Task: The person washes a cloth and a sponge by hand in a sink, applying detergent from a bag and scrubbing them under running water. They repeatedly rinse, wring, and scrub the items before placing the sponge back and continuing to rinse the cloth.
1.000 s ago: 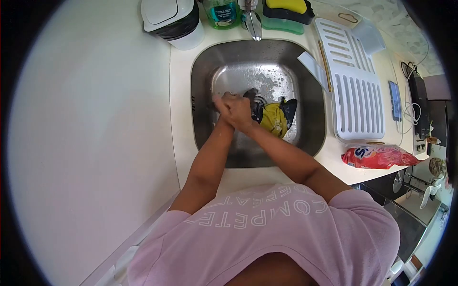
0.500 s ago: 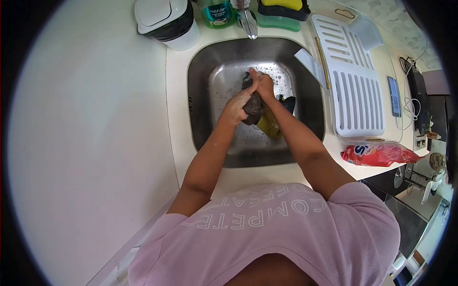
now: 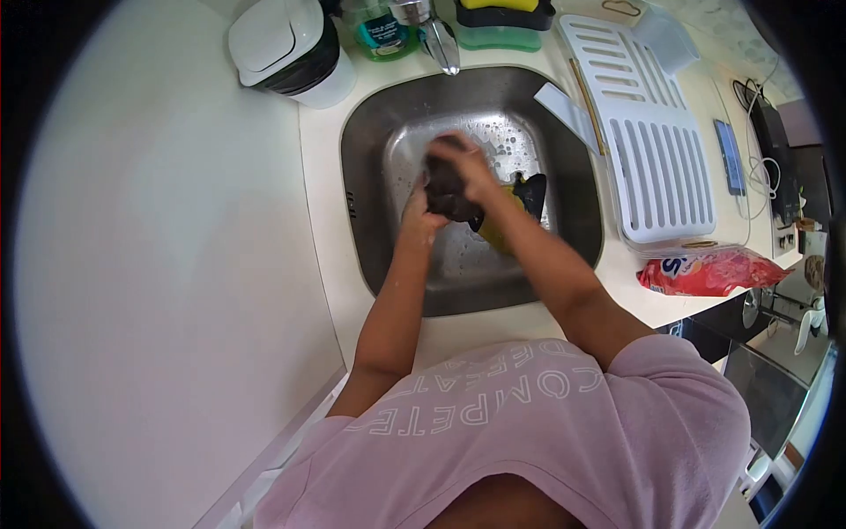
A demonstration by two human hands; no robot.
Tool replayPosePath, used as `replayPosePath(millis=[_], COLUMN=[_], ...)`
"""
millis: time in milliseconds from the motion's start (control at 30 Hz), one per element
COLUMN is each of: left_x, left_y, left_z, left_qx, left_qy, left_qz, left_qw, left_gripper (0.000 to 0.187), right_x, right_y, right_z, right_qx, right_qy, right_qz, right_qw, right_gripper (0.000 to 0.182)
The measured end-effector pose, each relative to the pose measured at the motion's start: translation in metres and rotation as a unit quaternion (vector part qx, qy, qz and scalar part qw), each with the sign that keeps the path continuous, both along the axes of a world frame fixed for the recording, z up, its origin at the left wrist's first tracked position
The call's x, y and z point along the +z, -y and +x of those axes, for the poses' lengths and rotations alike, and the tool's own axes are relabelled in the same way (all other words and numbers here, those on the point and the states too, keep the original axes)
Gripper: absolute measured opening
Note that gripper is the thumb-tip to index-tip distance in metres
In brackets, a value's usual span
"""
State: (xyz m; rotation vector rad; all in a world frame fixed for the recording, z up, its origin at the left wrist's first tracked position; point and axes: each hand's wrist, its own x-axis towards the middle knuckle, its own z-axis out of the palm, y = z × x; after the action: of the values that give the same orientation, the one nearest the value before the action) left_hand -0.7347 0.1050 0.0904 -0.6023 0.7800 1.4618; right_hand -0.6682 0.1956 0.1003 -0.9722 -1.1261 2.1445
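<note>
A dark brown, wet piece of cloth [image 3: 448,192], bunched up, is between my hands over the metal sink [image 3: 388,273]. My left hand [image 3: 423,216] is closed around its left and lower side. Across the top of the cloth lies my right hand [image 3: 471,167], its fingers curled over it and slightly blurred by motion. Under my right forearm, a yellow and black cloth [image 3: 529,192] rests on the sink floor, partly covered by the arm. Whether the dark cloth is a sock or another garment I cannot make out.
Behind the sink stand a faucet [image 3: 441,48], a green soap bottle [image 3: 385,33], a sponge holder [image 3: 502,26] and a white lidded container [image 3: 282,48]. To the right are a white dish rack [image 3: 656,167], a phone [image 3: 730,157] and a red packet [image 3: 705,273].
My hands have shifted a little left with the dark cloth. The right hand has moved from clasping against the left to lying over the cloth's top. The view has tilted slightly.
</note>
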Motion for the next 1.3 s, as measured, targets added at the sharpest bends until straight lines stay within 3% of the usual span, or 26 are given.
replayPosePath(millis=[33, 67, 167, 233, 300, 333, 400, 467, 500, 533, 567, 600, 733, 867, 933, 967, 1000, 1033, 1067, 1100, 1133, 1200, 1267, 1300], left_x=[-0.024, -0.050, -0.110, -0.094, -0.022, -0.035, -0.072, -0.116, -0.124, -0.105, -0.061, -0.029, -0.007, -0.041, -0.039, -0.029, -0.022, -0.021, -0.021, -0.023, -0.048, -0.111, -0.056, -0.062], left_y=[-0.006, -0.010, -0.020, -0.016, -0.025, -0.028, -0.024, -0.017, -0.016, -0.016, -0.022, -0.024, -0.022, -0.011, 0.001, 0.009, 0.015, 0.022, 0.028, 0.031, 0.033, 0.031, 0.012, 0.000], left_z=[-0.002, -0.005, -0.009, 0.003, 0.018, 0.017, 0.003, -0.011, -0.012, 0.000, 0.019, 0.030, 0.022, 0.010, 0.000, -0.012, -0.022, -0.031, -0.039, -0.043, -0.043, -0.036, 0.001, 0.017], left_qx=[0.006, 0.012, 0.029, 0.034, 0.054, 0.050, -0.064, -0.173, -0.223, -0.226, -0.097, 0.045, 0.023, 0.005, -0.002, -0.108, -0.212, -0.211, -0.410, -0.546, -0.546, -0.284, -0.158, -0.229], left_qy=[-0.022, -0.045, -0.110, -0.131, -0.180, -0.178, -0.427, -0.641, -0.730, -0.728, -0.504, -0.223, -0.221, -0.218, -0.214, -0.265, -0.314, -0.312, -0.546, -0.697, -0.697, -0.841, -0.976, -0.927], left_qz=[0.025, 0.049, 0.126, 0.146, -0.105, -0.103, -0.071, -0.034, -0.013, -0.014, -0.087, -0.152, -0.171, -0.120, -0.110, -0.109, -0.104, -0.105, -0.209, -0.281, -0.280, -0.205, 0.014, 0.062], left_qw=[0.999, 0.998, 0.985, 0.980, 0.977, 0.977, 0.899, 0.747, 0.646, 0.647, 0.854, 0.962, 0.960, 0.969, 0.971, 0.952, 0.920, 0.920, 0.700, 0.371, 0.370, 0.412, 0.146, 0.291], left_gripper=[0.041, 0.041, 0.042, 0.042, 0.036, 0.036, 0.033, 0.029, 0.028, 0.028, 0.027, 0.026, 0.027, 0.030, 0.031, 0.033, 0.036, 0.036, 0.035, 0.036, 0.036, 0.037, 0.044, 0.051], right_x=[0.015, 0.026, 0.027, -0.017, -0.030, -0.025, -0.009, 0.012, 0.000, -0.018, -0.036, -0.045, -0.014, 0.016, -0.017, -0.047, -0.045, -0.042, -0.046, -0.013, -0.038, -0.107, -0.098, -0.090], right_y=[0.032, 0.054, 0.057, 0.020, 0.006, 0.009, 0.028, 0.049, 0.043, 0.030, 0.010, 0.002, 0.034, 0.051, 0.011, -0.014, -0.028, -0.036, -0.042, -0.037, -0.039, -0.046, -0.048, -0.050], right_z=[-0.006, -0.007, -0.004, -0.003, -0.003, 0.002, 0.004, 0.005, 0.001, 0.002, 0.004, 0.005, -0.003, 0.008, 0.019, 0.030, 0.043, 0.057, 0.076, 0.095, 0.105, 0.117, 0.115, 0.111], right_qx=[0.014, 0.027, 0.020, -0.017, -0.061, -0.056, -0.048, -0.042, -0.095, -0.095, -0.077, -0.056, -0.141, -0.074, 0.072, 0.195, 0.198, 0.199, 0.192, 0.212, 0.211, 0.296, 0.262, 0.229], right_qy=[0.056, 0.109, 0.197, 0.250, 0.302, 0.273, 0.242, 0.139, 0.145, 0.146, 0.226, 0.301, 0.218, 0.178, 0.360, 0.373, 0.470, 0.561, 0.629, 0.647, 0.647, 0.618, 0.600, 0.577], right_qz=[0.237, 0.459, 0.414, 0.390, 0.370, 0.358, 0.343, 0.519, 0.468, 0.466, 0.404, 0.337, 0.368, 0.394, 0.372, 0.400, 0.371, 0.337, 0.290, 0.238, 0.238, 0.202, 0.203, 0.207], right_qw=[0.970, 0.881, 0.889, 0.886, 0.877, 0.891, 0.906, 0.842, 0.867, 0.868, 0.883, 0.890, 0.893, 0.899, 0.853, 0.814, 0.776, 0.729, 0.695, 0.693, 0.693, 0.700, 0.728, 0.757], right_gripper=[0.025, 0.025, 0.018, 0.020, 0.021, 0.022, 0.024, 0.023, 0.024, 0.024, 0.026, 0.029, 0.039, 0.035, 0.050, 0.063, 0.067, 0.073, 0.082, 0.079, 0.079, 0.075, 0.075, 0.074])
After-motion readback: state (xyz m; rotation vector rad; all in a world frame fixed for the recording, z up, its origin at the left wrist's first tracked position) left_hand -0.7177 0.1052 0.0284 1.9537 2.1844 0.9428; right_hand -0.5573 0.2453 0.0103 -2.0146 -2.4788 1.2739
